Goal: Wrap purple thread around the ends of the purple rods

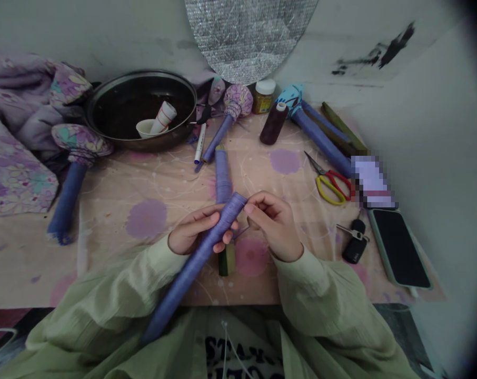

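A long stick wrapped in blue-purple thread [195, 257] slants from my lap up to the middle of the table. My left hand [193, 230] is wrapped round its upper part, thumb on top and fingertips showing beyond. At the stick's top end, my right hand [273, 223] is closed in a pinch, apparently on a fine purple thread [242, 231]; the strand is hard to follow. Beneath the held stick lies a second stick partly wrapped in purple thread [222, 176], its dark green lower end bare.
Scissors [330, 181], keys [355, 242] and a phone [400, 247] lie at right. A dark thread spool [274, 124], a lidded jar [264, 97] and a marker [200, 143] stand or lie behind. A pan [116, 139] holds a cup. Cloth-headed sticks [70, 189] lie around.
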Available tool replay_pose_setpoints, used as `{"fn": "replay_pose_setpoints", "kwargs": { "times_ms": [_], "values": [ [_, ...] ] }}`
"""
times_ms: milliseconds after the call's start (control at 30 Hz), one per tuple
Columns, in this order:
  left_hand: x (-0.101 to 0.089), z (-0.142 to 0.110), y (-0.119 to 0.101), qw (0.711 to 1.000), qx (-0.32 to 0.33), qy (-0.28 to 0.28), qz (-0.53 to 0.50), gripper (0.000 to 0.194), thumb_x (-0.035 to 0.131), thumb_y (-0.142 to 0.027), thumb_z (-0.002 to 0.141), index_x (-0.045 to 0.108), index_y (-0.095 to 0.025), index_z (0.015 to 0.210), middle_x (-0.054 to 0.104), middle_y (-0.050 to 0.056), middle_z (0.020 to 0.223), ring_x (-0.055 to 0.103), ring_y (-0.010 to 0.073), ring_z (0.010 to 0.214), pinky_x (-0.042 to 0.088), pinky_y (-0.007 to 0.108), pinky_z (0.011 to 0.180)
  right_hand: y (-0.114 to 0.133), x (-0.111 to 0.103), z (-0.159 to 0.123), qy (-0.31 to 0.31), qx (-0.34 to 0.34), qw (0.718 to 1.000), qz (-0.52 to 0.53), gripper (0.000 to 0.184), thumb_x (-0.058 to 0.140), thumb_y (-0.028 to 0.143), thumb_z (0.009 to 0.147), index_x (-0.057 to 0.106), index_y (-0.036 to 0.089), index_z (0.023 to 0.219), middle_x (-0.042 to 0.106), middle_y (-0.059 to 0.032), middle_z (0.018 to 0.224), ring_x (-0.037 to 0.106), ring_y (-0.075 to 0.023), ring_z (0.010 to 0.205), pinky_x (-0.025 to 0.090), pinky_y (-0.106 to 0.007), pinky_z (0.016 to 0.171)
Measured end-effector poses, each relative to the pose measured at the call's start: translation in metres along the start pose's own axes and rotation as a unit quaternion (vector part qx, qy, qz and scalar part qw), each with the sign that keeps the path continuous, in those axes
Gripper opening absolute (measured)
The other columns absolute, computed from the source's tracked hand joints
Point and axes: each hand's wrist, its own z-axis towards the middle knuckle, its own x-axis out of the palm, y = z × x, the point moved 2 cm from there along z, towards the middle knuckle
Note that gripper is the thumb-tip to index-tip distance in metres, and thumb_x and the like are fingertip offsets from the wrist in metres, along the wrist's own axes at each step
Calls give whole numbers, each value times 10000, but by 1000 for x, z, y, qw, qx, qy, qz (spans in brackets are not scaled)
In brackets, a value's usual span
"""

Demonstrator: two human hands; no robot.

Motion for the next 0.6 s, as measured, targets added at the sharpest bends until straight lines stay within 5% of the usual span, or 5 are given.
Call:
{"fn": "replay_pose_setpoints", "kwargs": {
  "times_ms": [367,600],
  "values": [
    [-2,-2,0,999,-5,23,-45,271,547,-231,840,536,-156,1101,617,42,854,550,80,506,414,151,355,2,2,2,-7,33,999,12,221,678,362,752,570,171,729,427,76,513,332,-42,452,240,-204,422],
    [0,-4,-4,989,-71,108,-70,308,468,-240,887,490,-133,1174,626,47,817,566,88,469,406,145,334,-1,7,-1,99,56,991,74,346,621,416,804,594,190,1065,391,78,537,288,-40,424,208,-196,395]
  ]
}}
